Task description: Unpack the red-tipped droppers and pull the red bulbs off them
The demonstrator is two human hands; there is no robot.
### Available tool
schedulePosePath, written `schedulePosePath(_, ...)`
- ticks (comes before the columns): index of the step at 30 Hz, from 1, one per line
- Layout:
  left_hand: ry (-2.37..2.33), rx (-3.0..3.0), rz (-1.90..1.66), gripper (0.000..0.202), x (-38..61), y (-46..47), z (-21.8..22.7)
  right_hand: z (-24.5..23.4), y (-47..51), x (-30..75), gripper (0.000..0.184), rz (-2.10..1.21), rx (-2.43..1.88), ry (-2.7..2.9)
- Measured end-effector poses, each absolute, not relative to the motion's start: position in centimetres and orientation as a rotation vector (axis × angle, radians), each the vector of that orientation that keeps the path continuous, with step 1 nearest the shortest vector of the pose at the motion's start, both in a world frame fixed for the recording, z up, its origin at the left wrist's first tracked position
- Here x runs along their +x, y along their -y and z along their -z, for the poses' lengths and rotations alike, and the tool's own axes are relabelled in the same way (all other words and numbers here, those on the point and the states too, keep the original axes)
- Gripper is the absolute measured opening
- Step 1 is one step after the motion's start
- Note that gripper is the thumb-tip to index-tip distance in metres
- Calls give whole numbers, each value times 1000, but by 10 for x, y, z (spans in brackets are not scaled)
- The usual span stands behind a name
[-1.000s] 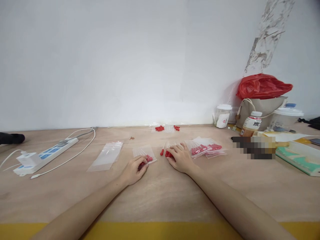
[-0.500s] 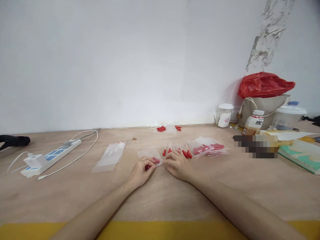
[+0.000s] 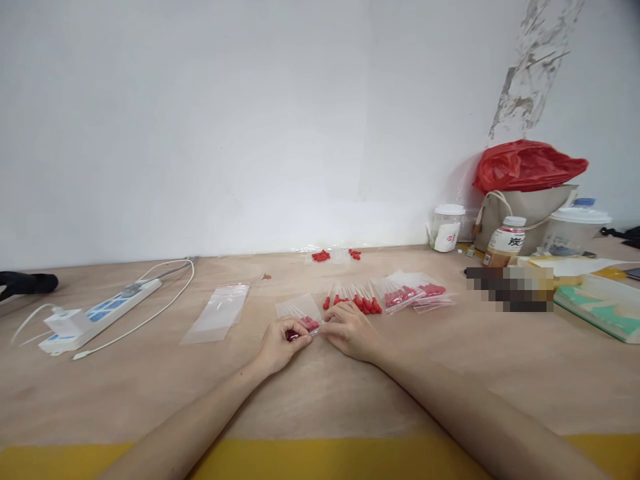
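Working at the near edge of a clear bag (image 3: 293, 305), both hands meet low in the middle of the table (image 3: 270, 393). The bag lies flat, its red-ended sticks (image 3: 309, 324) pointing their thin pale stems toward the far side. The left hand (image 3: 283, 343) is drawn narrow, thumb and forefinger pinched on the bag's near left edge, with a dark red bit showing between them; whether that bit is inside the plastic I cannot tell. The right hand (image 3: 350, 330) curls inward with its fingertips narrow at the near right corner, and I cannot tell if they grip the film. I judge the step in hand to be tidying or closing the near edge of this filled bag; the next move would call for a light, even pinch along that edge while the left hand steadies it, without trapping a red end. Just beyond the right hand is a row of loose sticks (image 3: 367, 301), beside the filled bags (image 3: 405, 297) to the right; flat bags (image 3: 215, 317) lie to the left. Compared with one second ago, the right hand has left the loose sticks, which it then partly covered, and has come left to the bag's corner, while the left hand stays pinched at the near edge.
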State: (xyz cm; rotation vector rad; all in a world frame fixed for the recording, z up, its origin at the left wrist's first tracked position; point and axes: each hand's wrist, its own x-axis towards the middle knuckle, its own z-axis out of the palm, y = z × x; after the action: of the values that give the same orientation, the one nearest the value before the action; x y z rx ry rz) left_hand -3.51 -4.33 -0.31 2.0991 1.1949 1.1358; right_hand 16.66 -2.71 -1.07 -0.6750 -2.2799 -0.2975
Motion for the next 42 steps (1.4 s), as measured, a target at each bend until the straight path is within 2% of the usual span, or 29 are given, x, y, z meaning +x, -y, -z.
schedulePosePath(10, -1185, 2102, -1104, 11, -31, 46, 3, 8, 29, 162, 5, 283, -751, 2264)
schedulePosePath(19, -1234, 2215, -1077, 19, -25, 52, -3, 7, 31, 159, 15, 430, -590, 2231)
schedulePosePath(24, -1246, 2355, -1052, 17, -23, 55, -5, 8, 29, 160, 18, 500, -507, 2220)
schedulePosePath(34, -1134, 2335, -1075, 17, -20, 55, -1, 7, 33, 155, 15, 381, -640, 2247)
schedulePosePath(42, -1218, 2371, -1112, 18, -20, 55, 4, 5, 33, 151, 15, 298, -677, 2300)
